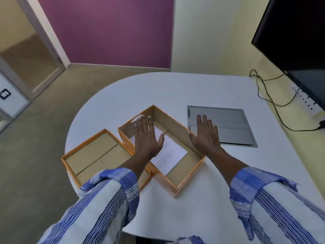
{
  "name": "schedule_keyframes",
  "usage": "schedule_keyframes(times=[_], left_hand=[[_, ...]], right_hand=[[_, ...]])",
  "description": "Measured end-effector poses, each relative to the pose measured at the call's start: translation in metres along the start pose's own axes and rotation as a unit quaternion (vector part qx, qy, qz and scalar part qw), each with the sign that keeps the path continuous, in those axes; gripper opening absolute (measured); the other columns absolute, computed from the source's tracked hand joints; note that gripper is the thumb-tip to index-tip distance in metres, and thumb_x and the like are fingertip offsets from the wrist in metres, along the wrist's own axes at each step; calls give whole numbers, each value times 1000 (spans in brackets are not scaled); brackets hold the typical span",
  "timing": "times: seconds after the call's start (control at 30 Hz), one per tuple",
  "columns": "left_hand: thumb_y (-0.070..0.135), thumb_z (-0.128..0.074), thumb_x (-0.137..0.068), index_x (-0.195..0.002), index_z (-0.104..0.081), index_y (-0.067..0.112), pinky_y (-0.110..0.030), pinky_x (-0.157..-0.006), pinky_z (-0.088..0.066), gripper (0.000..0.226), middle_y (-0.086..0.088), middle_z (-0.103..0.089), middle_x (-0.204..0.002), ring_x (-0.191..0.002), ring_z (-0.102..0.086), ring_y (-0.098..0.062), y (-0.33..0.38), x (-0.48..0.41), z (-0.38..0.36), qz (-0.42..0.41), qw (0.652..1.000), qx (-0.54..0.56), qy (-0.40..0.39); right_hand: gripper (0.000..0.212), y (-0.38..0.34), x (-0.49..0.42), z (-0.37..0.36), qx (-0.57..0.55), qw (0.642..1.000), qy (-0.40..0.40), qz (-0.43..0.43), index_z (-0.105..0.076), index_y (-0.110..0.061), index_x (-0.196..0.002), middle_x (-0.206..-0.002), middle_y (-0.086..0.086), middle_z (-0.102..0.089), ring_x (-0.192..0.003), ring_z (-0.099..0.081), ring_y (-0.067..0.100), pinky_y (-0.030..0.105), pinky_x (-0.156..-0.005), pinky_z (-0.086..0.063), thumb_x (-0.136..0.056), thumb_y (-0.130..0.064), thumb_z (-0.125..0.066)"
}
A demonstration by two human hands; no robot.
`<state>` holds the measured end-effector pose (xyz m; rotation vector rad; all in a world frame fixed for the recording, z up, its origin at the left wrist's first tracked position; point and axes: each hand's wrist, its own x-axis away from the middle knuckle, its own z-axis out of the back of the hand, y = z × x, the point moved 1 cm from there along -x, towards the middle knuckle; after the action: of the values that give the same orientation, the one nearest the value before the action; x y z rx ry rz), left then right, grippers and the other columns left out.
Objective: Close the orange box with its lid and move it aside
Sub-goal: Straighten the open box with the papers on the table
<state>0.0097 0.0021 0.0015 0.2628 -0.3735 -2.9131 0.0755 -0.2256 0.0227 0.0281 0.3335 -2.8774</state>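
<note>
The orange box [182, 180] stands open in the middle of the white table, its brown inside showing and a white printed sheet [171, 153] lying in it. Its orange lid [91, 154] lies upside down to the left, touching the box's left wall. My left hand [146, 136] hovers flat, palm down, fingers spread, over the box's left half. My right hand [204, 135] is flat and spread over the box's right wall. Neither hand holds anything.
A grey metal floor-box panel [226, 127] is set in the white table [175, 92] at the right of the box. A black monitor [299, 41] and black cables [267, 95] are at the far right. The table's curved left edge drops to carpet.
</note>
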Motion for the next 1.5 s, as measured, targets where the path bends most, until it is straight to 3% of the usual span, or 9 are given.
schedule_keyframes(times=[0.27, 0.4, 0.53, 0.63, 0.73, 0.83, 1.03, 1.17, 1.5], left_hand=[[53, -49, -93, -161, -8, 1, -52, -127, -3, 95, -26, 0, -169, -157, 2, -41, -17, 36, -35, 92, 996, 14, -16], [42, -59, -92, -161, 4, 4, -47, -126, -13, 101, -22, 4, -170, -158, 0, -37, -22, 49, -46, 209, 969, 128, -21], [23, -58, -93, -162, 3, 8, -44, -105, -46, 93, -17, -22, -166, -144, -41, -38, -21, 50, -52, 325, 897, 296, -37], [14, -52, -90, -162, -3, 12, -38, -86, -52, 87, -23, -53, -143, -116, -61, -40, -23, 48, -53, 390, 861, 324, -36], [12, -49, -90, -161, -14, 17, -48, -93, -57, 79, -20, -61, -132, -111, -63, -39, -28, 44, -55, 407, 846, 343, -38], [13, -48, -91, -162, -19, 23, -50, -99, -55, 77, -17, -60, -137, -117, -61, -39, -30, 41, -55, 400, 841, 364, -26], [14, -46, -92, -159, -31, 28, -34, -92, -47, 70, -8, -59, -147, -123, -60, -32, -24, 37, -49, 297, 889, 349, -21], [19, -42, -94, -156, -35, 36, -24, -75, -44, 65, -6, -60, -145, -89, -59, -11, -10, 32, -49, 227, 913, 331, -65], [32, -37, -94, -155, -38, 36, -34, -84, -50, 62, -2, -64, -141, -92, -59, -14, 11, 51, -68, 157, 924, 320, -134]], right_hand=[[84, 13, 19, -34, -4, 994, -96, -47, -13, -12, -158, -159, 17, -31, -143, -35, 37, 51, -113, -31, -94, -49, -52], [76, 18, 24, -41, -1, 994, -103, -48, -25, -8, -152, -144, 17, -47, -128, -48, 37, 48, -98, -43, -92, -42, -57], [71, 23, 24, -42, 10, 995, -83, -54, -29, -10, -148, -130, 17, -53, -117, -53, 37, 46, -91, -45, -90, -38, -59], [72, 26, 25, -42, 10, 995, -79, -60, -29, -12, -149, -130, 17, -53, -118, -53, 37, 46, -92, -44, -90, -39, -59], [70, 28, 26, -42, 0, 995, -72, -69, -32, -12, -148, -130, 18, -53, -118, -53, 37, 46, -93, -44, -91, -40, -60], [65, 32, 28, -41, -18, 992, -80, -95, -36, -12, -146, -134, 17, -52, -122, -51, 37, 46, -96, -42, -92, -40, -59], [54, 46, 30, -33, -81, 983, -77, -149, -44, -11, -139, -136, 15, -53, -119, -56, 39, 44, -91, -45, -94, -39, -56], [50, 54, 34, -30, -116, 975, -52, -181, -46, -9, -137, -131, 16, -60, -116, -60, 38, 40, -88, -45, -96, -36, -54], [26, 76, 69, -53, -70, 963, -17, -259, -54, -5, -122, -105, 17, -71, -89, -69, 35, 33, -68, -41, -101, -17, -46]])
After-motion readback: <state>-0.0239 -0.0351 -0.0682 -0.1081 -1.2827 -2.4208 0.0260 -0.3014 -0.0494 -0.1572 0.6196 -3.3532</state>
